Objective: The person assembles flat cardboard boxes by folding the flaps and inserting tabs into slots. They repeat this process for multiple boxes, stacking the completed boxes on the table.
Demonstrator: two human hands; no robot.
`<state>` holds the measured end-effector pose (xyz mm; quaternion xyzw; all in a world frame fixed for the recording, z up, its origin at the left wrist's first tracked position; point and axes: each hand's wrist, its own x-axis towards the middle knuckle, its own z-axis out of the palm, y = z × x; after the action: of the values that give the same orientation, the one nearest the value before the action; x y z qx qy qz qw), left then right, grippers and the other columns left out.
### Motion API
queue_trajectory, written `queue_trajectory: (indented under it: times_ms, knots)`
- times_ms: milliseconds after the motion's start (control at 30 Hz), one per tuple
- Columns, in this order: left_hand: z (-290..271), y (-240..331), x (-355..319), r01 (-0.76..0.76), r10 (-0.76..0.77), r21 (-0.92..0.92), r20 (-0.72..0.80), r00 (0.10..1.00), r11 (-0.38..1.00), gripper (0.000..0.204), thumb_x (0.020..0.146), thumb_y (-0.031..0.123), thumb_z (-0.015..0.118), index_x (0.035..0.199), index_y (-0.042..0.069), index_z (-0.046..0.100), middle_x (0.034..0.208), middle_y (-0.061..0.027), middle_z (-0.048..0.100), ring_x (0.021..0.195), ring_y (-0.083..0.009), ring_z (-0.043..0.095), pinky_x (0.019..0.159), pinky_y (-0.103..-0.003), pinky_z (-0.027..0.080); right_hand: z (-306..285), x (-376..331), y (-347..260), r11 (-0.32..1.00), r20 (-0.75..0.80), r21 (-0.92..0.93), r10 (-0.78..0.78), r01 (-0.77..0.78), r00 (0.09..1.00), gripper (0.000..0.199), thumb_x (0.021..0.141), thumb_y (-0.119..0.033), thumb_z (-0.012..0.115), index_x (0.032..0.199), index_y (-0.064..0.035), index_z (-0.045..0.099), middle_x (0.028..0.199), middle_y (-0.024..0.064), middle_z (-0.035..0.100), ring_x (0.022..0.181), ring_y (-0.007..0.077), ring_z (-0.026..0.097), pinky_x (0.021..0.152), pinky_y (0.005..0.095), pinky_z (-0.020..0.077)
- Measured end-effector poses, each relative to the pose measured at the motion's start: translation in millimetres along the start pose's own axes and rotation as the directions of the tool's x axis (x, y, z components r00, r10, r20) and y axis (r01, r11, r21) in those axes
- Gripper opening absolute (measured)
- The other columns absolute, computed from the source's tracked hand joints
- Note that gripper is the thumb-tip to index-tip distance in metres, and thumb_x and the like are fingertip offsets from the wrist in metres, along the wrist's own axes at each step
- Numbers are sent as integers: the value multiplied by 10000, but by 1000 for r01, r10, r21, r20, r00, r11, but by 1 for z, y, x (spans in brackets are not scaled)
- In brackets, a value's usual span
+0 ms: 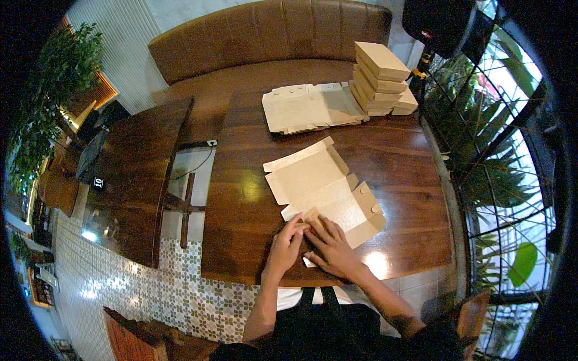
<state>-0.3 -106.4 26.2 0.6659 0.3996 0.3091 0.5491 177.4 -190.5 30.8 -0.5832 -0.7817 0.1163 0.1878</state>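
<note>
Brings left grip and right grip close together at the seven o'clock edge of an unfolded cardboard box; curls the left fingers inward, lays the right ones partly spread over the cardboard; cannot tell of any pinch, with undersides hidden; has the box flat on the table, toward one o'clock from both grips; points one panel to eleven o'clock and the other to five, with the long axis along that line; shows, at twelve o'clock, further unfolded cardboard; shows, at one, a stack of closed boxes.
</note>
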Motion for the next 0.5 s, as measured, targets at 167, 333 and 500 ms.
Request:
queue_trajectory:
  times_ms: [167, 333, 500]
  knots:
    - [-9, 6, -5, -218, 228, 577, 56, 972, 787, 419, 1064, 258, 544, 1458, 128, 610, 1338, -167, 670, 1230, -349, 595, 1067, -479, 442, 8, 3, -1, 999, 62, -53, -9, 13, 998, 772, 1025, -543, 534, 1583, -27, 401, 1692, 219, 292, 1594, 419, 190, 1277, 613, 148]
    - [-1, 6, -5, -298, 286, 782, 159, 945, 548, 455, 1062, 359, 518, 1469, 180, 614, 1540, 1, 572, 1248, -335, 540, 1060, -502, 401, 2, -6, -12, 972, 188, -234, 73, -27, 979, 833, 1017, -579, 509, 1590, 11, 377, 1697, 218, 292, 1604, 370, 193, 1284, 609, 103]
    - [12, 0, 0, -257, 271, 842, 138, 953, 475, 472, 1061, 344, 500, 1498, 191, 588, 1589, 33, 531, 1267, -363, 513, 1069, -550, 367, -16, -34, -27, 988, 200, -145, 88, -60, 976, 907, 1036, -657, 423, 1629, 17, 293, 1714, 187, 268, 1618, 326, 167, 1267, 656, 21]
